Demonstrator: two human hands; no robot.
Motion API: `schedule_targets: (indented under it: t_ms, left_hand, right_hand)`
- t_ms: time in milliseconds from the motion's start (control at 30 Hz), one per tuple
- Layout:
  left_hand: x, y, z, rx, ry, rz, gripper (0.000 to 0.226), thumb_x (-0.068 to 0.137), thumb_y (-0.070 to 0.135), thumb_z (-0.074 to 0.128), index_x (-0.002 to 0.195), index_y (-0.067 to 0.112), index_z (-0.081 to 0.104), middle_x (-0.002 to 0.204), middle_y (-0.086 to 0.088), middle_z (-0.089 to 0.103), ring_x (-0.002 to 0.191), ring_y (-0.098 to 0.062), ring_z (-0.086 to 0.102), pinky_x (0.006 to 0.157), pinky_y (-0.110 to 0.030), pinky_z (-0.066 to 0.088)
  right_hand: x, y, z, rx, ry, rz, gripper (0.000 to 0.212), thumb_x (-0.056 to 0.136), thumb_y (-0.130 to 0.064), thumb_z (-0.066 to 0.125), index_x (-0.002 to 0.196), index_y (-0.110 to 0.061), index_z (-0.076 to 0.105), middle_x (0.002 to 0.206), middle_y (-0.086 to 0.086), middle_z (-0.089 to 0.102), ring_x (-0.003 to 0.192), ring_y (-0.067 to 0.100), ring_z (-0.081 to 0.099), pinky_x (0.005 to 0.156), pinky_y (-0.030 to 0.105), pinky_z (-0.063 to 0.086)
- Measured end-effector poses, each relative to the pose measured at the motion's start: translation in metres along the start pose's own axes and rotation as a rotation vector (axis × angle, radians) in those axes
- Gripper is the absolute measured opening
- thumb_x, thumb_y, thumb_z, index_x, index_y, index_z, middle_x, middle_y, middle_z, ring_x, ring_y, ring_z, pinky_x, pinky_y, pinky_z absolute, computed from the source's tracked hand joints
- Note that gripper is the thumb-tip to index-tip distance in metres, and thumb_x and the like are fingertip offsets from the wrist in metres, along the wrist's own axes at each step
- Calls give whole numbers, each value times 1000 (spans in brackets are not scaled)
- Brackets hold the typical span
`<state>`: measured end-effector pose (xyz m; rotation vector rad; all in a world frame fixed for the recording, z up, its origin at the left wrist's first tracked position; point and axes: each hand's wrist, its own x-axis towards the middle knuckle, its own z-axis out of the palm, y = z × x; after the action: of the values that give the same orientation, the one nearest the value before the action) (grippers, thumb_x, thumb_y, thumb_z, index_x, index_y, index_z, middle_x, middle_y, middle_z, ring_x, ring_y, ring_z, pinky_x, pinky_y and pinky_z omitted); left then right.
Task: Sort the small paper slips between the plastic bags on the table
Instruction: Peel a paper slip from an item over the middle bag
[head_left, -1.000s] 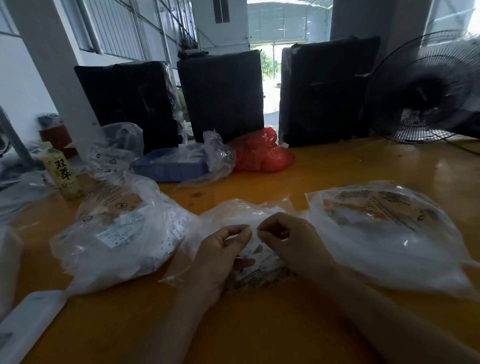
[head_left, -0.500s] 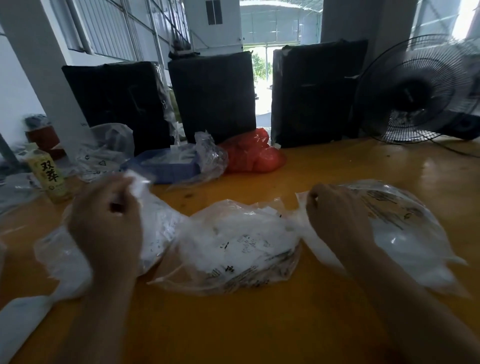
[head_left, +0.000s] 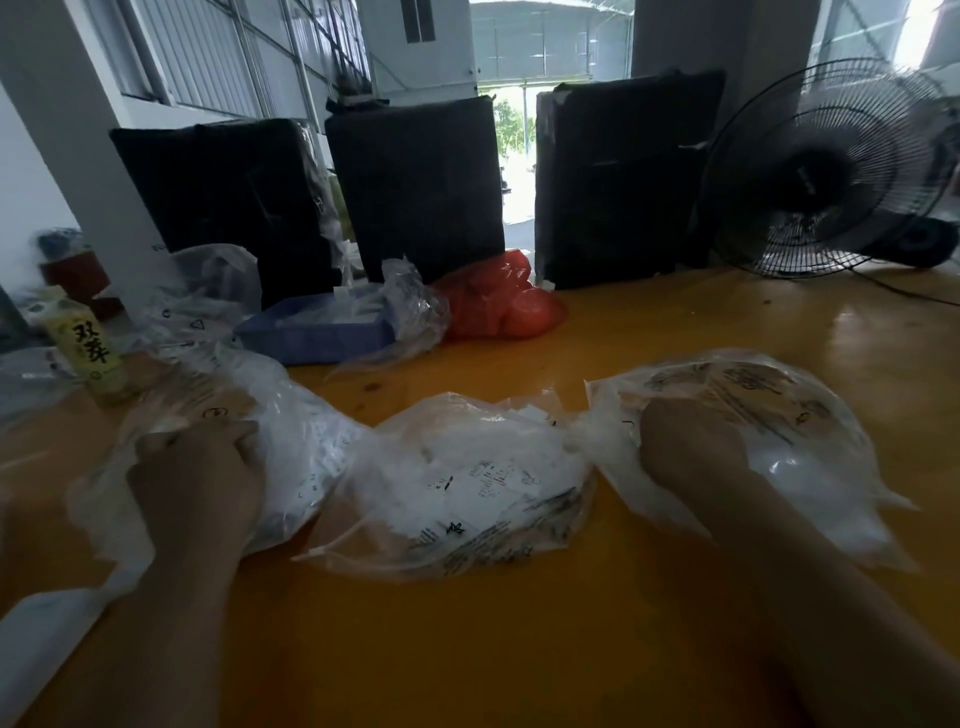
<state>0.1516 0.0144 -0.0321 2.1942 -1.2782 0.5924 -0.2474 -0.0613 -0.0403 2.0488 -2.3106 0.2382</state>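
Three clear plastic bags holding small white paper slips lie in a row on the orange table (head_left: 519, 649): a left bag (head_left: 317, 441), a middle bag (head_left: 467, 483) and a right bag (head_left: 789, 415). My left hand (head_left: 197, 467) rests on the left bag with its fingers curled; whether it pinches a slip is hidden. My right hand (head_left: 685, 447) lies at the mouth of the right bag, back of the hand up, fingertips hidden in the plastic. The middle bag lies untouched between my hands.
A yellow drink bottle (head_left: 88, 353) stands at the far left. Behind the bags are a blue tray in plastic (head_left: 317, 332), a red bag (head_left: 498, 306) and three black wrapped boxes (head_left: 415, 187). A fan (head_left: 831, 171) stands at the back right. A white sheet (head_left: 47, 639) lies front left.
Both hands left the middle bag and moved apart. The left hand, raised with something white half a second ago, has dropped onto the left bag. The right hand reached the right bag.
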Motion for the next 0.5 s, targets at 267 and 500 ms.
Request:
schedule_targets:
  t_ms: [267,500]
  left_hand:
    - [-12,36,-15,-221,301,194,20,96,1,61,109,1,75,112,-23,74,111,-46,63,99,-52,40]
    - [-47,85,-5,-510,198,495,19,100,10,58,108,5,74,108,-14,70,104,-29,60,92,-42,47]
  right_hand:
    - [2,-1,-2,-1,87,24,19,96,-9,52,92,-14,70,96,7,71,77,25,60,62,30,42]
    - [1,-3,3,7,-4,52,21,98,-15,54,112,-12,70,114,9,69,98,28,65,71,32,44]
